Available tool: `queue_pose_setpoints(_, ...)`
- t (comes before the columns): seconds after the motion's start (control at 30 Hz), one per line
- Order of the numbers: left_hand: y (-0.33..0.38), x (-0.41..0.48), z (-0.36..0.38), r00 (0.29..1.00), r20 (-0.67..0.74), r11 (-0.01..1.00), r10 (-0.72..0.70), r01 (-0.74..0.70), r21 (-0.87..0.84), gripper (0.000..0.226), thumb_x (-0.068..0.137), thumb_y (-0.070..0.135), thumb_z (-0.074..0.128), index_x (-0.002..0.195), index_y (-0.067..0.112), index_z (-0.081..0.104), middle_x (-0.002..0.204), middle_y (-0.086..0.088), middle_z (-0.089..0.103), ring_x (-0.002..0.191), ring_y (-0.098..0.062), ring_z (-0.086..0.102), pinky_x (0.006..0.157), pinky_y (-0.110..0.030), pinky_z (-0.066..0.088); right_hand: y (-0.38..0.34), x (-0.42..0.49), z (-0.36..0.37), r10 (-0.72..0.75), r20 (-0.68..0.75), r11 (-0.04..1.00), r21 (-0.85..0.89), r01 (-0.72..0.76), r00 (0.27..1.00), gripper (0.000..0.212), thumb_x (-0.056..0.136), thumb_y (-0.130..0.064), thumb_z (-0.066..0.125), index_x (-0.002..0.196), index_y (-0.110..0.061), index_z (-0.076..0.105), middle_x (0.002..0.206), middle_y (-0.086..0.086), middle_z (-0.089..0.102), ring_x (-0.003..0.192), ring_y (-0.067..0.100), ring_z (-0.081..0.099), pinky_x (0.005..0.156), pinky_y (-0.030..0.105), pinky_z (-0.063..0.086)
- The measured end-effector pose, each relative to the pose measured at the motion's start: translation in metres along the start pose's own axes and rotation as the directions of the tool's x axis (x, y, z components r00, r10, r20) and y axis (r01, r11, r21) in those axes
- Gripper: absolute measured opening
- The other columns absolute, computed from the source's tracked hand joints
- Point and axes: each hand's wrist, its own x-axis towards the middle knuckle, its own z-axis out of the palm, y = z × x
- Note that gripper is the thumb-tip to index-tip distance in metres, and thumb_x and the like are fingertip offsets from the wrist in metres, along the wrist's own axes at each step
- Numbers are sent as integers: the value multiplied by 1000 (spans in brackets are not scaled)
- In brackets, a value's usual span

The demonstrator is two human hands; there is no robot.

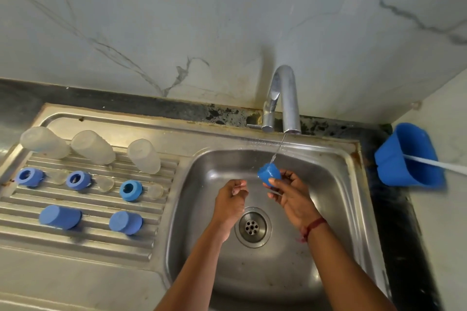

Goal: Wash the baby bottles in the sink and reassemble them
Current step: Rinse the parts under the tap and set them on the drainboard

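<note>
My right hand [290, 197] holds a blue bottle cap [268, 174] over the steel sink [336, 199], under a thin stream of water from the tap [284, 98]. My left hand [231, 199] hovers beside it with curled fingers and holds nothing that I can see. On the ribbed drainboard [83, 235] three clear bottle bodies [92, 146] stand upside down in a back row. In front of them lie three blue screw rings [78, 180] and three clear teats [104, 183]. Two more blue caps [60, 216] lie nearer to me.
The drain [252, 227] sits in the sink floor between my wrists. A blue plastic container [404, 156] with a white handle lies on the dark counter to the right of the sink. A marble wall rises behind the tap.
</note>
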Motion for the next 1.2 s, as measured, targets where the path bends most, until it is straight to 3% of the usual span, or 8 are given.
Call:
queue_pose_setpoints(0.13, 18, 3, 7, 996, 62, 997, 69, -68, -25, 22, 98, 10, 54, 111, 22, 66, 101, 7, 68, 83, -6, 63, 72, -30, 51, -3, 1, -1, -81, 95, 983, -157, 96, 992, 68, 77, 8, 74, 134, -23, 51, 126, 3, 61, 112, 28, 65, 84, 41, 59)
queue_pose_setpoints(0.23, 28, 5, 14, 989, 95, 994, 110, -107, -33, 31, 98, 2, 49, 110, 24, 67, 96, 12, 68, 82, -4, 62, 72, -30, 51, -9, 3, 8, -217, 97, 812, -534, 235, 971, 63, 77, 2, 78, 129, -25, 56, 119, -12, 62, 109, 3, 60, 93, 23, 52)
queue_pose_setpoints(0.4, 24, 13, 13, 993, 18, 991, 114, -113, -66, 34, 97, 0, 49, 121, 20, 62, 112, 3, 67, 94, -11, 65, 69, -26, 52, -11, 3, 21, -414, 28, 703, -625, 339, 910, 54, 75, 7, 77, 118, -18, 57, 110, -13, 60, 100, -3, 57, 75, 2, 46)
queue_pose_setpoints(0.63, 19, 18, 14, 995, 39, 993, 96, -93, -67, 33, 97, 1, 50, 123, 19, 61, 115, -1, 65, 93, -11, 63, 70, -26, 52, 3, 5, 23, -484, -17, 632, -699, 336, 875, 55, 74, 1, 80, 120, -17, 55, 112, -6, 60, 103, 10, 56, 68, 0, 43)
queue_pose_setpoints(0.87, 20, 18, 21, 991, 102, 994, 87, -80, -69, 28, 98, 3, 52, 116, 21, 65, 102, 3, 67, 86, -11, 61, 72, -31, 52, 3, 0, 16, -468, -25, 672, -659, 337, 883, 53, 73, -4, 81, 112, -28, 56, 115, -5, 60, 104, 9, 58, 73, 10, 49)
queue_pose_setpoints(0.97, 20, 16, 23, 990, 129, 997, 63, -56, -58, 27, 97, 3, 52, 108, 23, 66, 101, 3, 66, 86, -13, 59, 72, -31, 49, 2, 2, 8, -304, -167, 847, -498, 186, 938, 57, 76, -3, 77, 124, -28, 58, 121, -1, 59, 103, 12, 61, 77, 19, 50)
queue_pose_setpoints(1.07, 19, 13, 23, 987, 152, 997, 61, -54, -47, 26, 98, 6, 52, 111, 25, 64, 109, -3, 68, 87, -13, 60, 71, -29, 50, 2, -1, -1, -151, -116, 949, -293, 112, 982, 54, 82, 3, 68, 131, -19, 57, 120, 6, 61, 96, 15, 62, 72, 24, 52)
queue_pose_setpoints(1.2, 17, 10, 24, 988, 147, 998, 54, -47, -50, 31, 98, 3, 49, 120, 21, 61, 113, -1, 67, 91, -9, 63, 65, -23, 49, -6, -7, -6, -1, 39, 1000, 28, 0, 999, 35, 77, -18, 65, 111, -10, 62, 96, 9, 65, 70, 17, 59, 58, 28, 45)
